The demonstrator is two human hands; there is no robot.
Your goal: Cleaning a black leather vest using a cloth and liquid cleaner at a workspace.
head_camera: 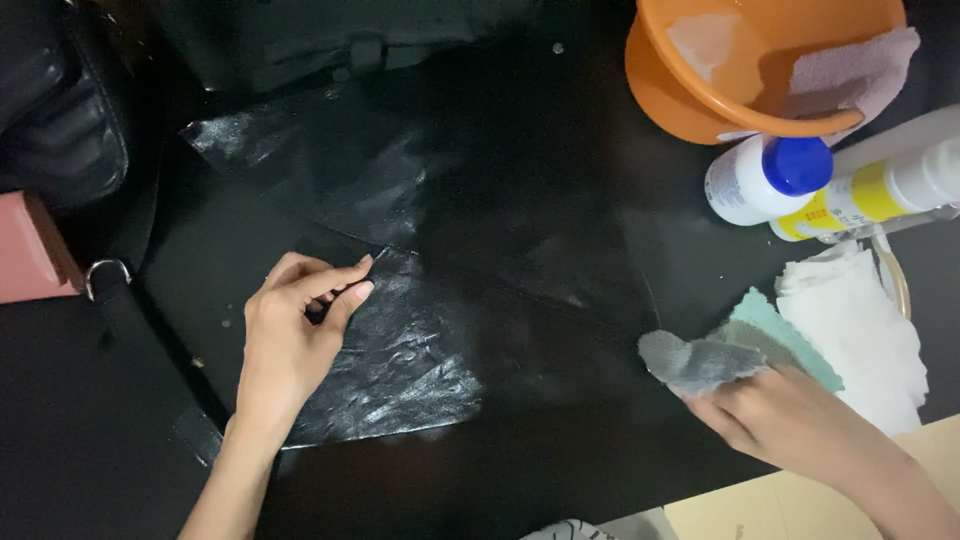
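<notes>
Left hand (285,335): fingers pinched on a fold of the black leather sheet (400,340), which lay flat, mid-tabletop.
Right hand (775,415): clamped on a grey cloth (695,362), just beside the sheet's right edge.
Nearby: orange basin (680,95), two bottles (765,180), white wipes (860,320).

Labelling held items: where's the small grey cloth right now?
In the head view, the small grey cloth is lower right, in the grip of the right hand, just left of the stack of white wipes and right of the shiny black leather sheet.
</notes>
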